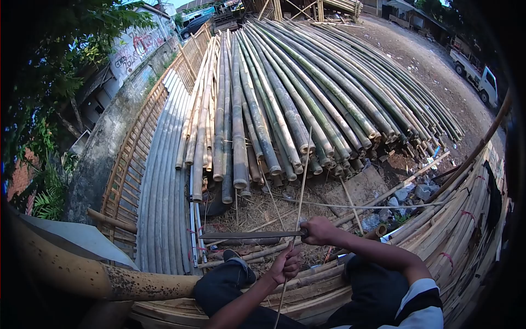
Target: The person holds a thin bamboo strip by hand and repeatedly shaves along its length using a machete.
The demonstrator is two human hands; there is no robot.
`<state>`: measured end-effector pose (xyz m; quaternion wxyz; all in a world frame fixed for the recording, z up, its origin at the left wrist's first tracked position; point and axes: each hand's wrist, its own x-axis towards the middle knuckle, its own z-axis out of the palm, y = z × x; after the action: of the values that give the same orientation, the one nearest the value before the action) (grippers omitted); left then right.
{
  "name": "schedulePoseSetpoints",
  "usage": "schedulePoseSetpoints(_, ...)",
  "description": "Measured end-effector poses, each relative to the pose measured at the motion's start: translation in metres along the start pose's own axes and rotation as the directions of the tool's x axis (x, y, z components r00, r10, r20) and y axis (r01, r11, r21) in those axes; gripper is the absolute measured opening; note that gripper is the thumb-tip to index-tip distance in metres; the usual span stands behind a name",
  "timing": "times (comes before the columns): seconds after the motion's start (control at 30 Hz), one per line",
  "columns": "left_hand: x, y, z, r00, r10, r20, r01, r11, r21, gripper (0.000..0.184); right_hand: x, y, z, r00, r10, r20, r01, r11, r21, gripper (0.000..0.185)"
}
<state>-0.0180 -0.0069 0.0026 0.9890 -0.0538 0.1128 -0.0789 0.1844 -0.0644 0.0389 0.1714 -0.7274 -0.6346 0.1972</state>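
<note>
My right hand (pixel 319 231) is closed around the dark handle of a long knife (pixel 249 235), whose blade points left, roughly level. Just below the handle end of the blade, my left hand (pixel 286 263) is closed on a thin bamboo strip (pixel 302 189). The strip runs upright from below my left hand, passes the blade near the handle and rises toward the bamboo pile. Whether the edge cuts into the strip cannot be made out.
A large pile of bamboo poles (pixel 285 104) lies ahead. Split bamboo (pixel 455 236) is stacked at the right. A thick yellow pole (pixel 148 284) juts in at lower left, near corrugated sheets (pixel 159 186). A truck (pixel 474 77) stands far right.
</note>
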Motion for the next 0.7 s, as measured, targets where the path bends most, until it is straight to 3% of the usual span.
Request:
schedulePoseSetpoints(0.03, -0.002, 0.0, 0.001, 0.999, 0.014, 0.031, -0.013, 0.999, -0.042, 0.045, 0.001, 0.005, 0.001, 0.999, 0.019, -0.045, -0.019, 1.0, 0.003, 0.025)
schedulePoseSetpoints(0.13, -0.008, -0.006, 0.01, 0.992, -0.026, 0.126, 0.033, 0.998, -0.057, 0.045, 0.01, 0.056, -0.029, 0.9, 0.344, -0.269, -0.296, 0.933, 0.203, 0.028)
schedulePoseSetpoints(0.2, -0.002, -0.014, 0.012, 0.989, -0.061, 0.135, 0.071, 0.995, -0.07, 0.046, 0.008, 0.126, -0.032, 0.816, 0.5, -0.291, -0.426, 0.86, 0.282, 0.03)
schedulePoseSetpoints(0.23, 0.002, -0.015, 0.012, 0.986, -0.099, 0.133, 0.111, 0.99, -0.084, 0.046, 0.0, 0.143, -0.033, 0.774, 0.547, -0.318, -0.422, 0.821, 0.384, 0.032)
schedulePoseSetpoints(0.3, 0.011, -0.017, 0.016, 0.979, -0.14, 0.151, 0.144, 0.989, -0.02, 0.046, -0.01, 0.152, -0.027, 0.77, 0.525, -0.362, -0.418, 0.844, 0.336, 0.03)
schedulePoseSetpoints(0.37, 0.023, -0.014, 0.009, 0.961, -0.16, 0.226, 0.175, 0.983, -0.048, 0.046, -0.029, 0.138, -0.025, 0.732, 0.633, -0.252, -0.437, 0.72, 0.54, 0.028)
schedulePoseSetpoints(0.43, 0.028, -0.007, 0.006, 0.973, -0.147, 0.177, 0.15, 0.989, -0.001, 0.045, -0.03, 0.13, -0.007, 0.786, 0.595, -0.167, -0.387, 0.684, 0.618, 0.025)
schedulePoseSetpoints(0.47, 0.029, -0.004, 0.006, 0.984, -0.13, 0.125, 0.124, 0.991, 0.053, 0.045, -0.029, 0.126, 0.004, 0.832, 0.506, -0.227, -0.342, 0.79, 0.509, 0.025)
schedulePoseSetpoints(0.5, 0.028, -0.002, 0.009, 0.984, -0.128, 0.122, 0.123, 0.991, 0.045, 0.045, -0.028, 0.114, 0.005, 0.865, 0.474, -0.165, -0.337, 0.792, 0.509, 0.026)
schedulePoseSetpoints(0.57, 0.025, 0.001, 0.015, 0.993, -0.11, -0.039, 0.115, 0.975, 0.192, 0.044, -0.02, 0.086, 0.0, 0.92, 0.376, -0.112, -0.299, 0.857, 0.419, 0.026)
schedulePoseSetpoints(0.63, 0.025, 0.001, 0.013, 0.992, -0.124, 0.015, 0.118, 0.97, 0.212, 0.038, -0.01, 0.071, 0.001, 0.941, 0.33, -0.078, -0.28, 0.885, 0.371, 0.027)
schedulePoseSetpoints(0.7, 0.023, 0.0, 0.014, 0.97, -0.065, -0.236, 0.147, 0.926, 0.349, 0.033, -0.008, 0.059, 0.005, 0.955, 0.29, -0.054, -0.258, 0.909, 0.327, 0.029)
